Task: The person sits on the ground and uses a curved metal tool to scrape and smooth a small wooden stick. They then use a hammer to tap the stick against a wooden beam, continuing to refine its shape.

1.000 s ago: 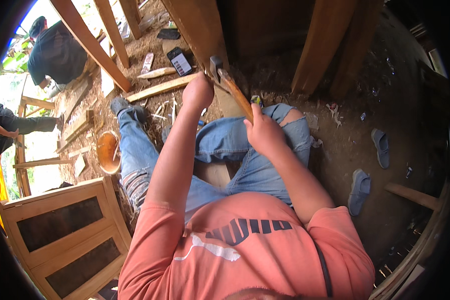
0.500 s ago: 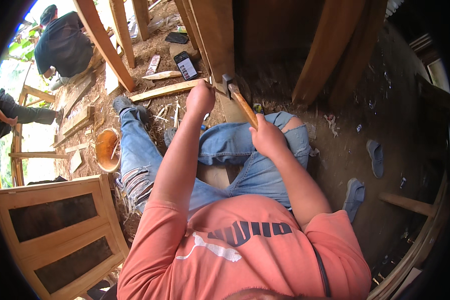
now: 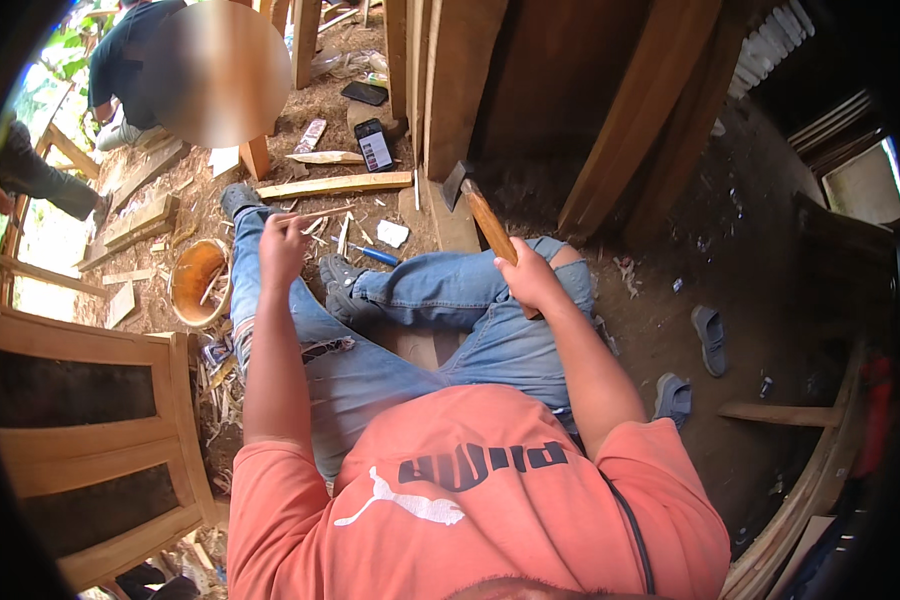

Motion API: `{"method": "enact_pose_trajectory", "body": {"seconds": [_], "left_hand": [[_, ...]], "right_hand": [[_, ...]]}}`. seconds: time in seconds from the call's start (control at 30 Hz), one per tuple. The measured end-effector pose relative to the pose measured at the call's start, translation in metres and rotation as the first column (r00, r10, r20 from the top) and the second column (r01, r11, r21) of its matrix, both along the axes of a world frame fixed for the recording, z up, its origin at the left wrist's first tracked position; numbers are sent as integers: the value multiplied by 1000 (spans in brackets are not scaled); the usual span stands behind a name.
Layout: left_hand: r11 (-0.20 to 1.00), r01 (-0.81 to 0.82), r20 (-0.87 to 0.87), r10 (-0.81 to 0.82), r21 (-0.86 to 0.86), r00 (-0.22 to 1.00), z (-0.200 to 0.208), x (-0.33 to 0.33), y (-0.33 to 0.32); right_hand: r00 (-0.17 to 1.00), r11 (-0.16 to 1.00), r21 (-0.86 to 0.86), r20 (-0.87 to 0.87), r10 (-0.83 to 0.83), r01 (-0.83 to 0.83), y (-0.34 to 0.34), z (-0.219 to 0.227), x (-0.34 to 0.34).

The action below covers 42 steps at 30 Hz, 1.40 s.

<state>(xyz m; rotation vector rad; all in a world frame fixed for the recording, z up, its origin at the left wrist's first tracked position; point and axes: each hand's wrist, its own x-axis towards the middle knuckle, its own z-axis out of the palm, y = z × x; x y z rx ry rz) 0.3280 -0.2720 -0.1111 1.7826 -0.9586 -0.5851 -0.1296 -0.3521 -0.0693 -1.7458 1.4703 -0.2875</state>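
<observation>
My left hand (image 3: 285,245) is raised over my left shin, pinching one end of a thin wooden stick (image 3: 320,214) that points to the right. My right hand (image 3: 528,278) rests by my bent right knee, closed around the wooden handle of a hatchet (image 3: 490,222). Its dark metal head is up, beside the foot of a wooden post (image 3: 460,90). On the ground between the stick and the post lie a blue-handled tool (image 3: 378,256), a white crumpled piece (image 3: 393,234) and a longer wooden strip (image 3: 335,186).
Two phones (image 3: 373,146) (image 3: 364,93) lie beyond the strip. An orange bucket (image 3: 199,283) stands left of my leg, above a panelled wooden frame (image 3: 90,345). Blue shoes (image 3: 709,340) lie at right. Two people (image 3: 130,65) (image 3: 45,172) are at far left. Wood shavings litter the ground.
My left hand has moved left, away from the post and hatchet head, and now shows the thin stick. My right hand keeps its hold on the hatchet. The view has shifted slightly.
</observation>
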Motion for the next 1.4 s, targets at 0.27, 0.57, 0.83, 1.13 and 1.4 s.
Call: {"method": "enact_pose_trajectory", "body": {"seconds": [0.27, 0.57, 0.83, 1.13, 1.4], "left_hand": [[966, -238, -497, 159, -99, 853, 27, 4, 27], [982, -189, -372, 165, -28, 913, 8, 6, 25], [997, -10, -93, 18, 81, 996, 23, -44, -21], [899, 203, 268, -321, 389, 908, 18, -175, -102], [837, 315, 392, -500, 447, 772, 27, -193, -155]], "right_hand": [[954, 966, 256, 278, -114, 41, 22, 65, 1], [784, 917, 388, 597, -173, -94, 28, 68, -30], [726, 865, 500, 608, -322, -35, 6, 22, -22], [672, 819, 574, 609, -422, -5, -12, -11, -29], [708, 784, 620, 538, -458, 36, -15, -7, -19]]}}
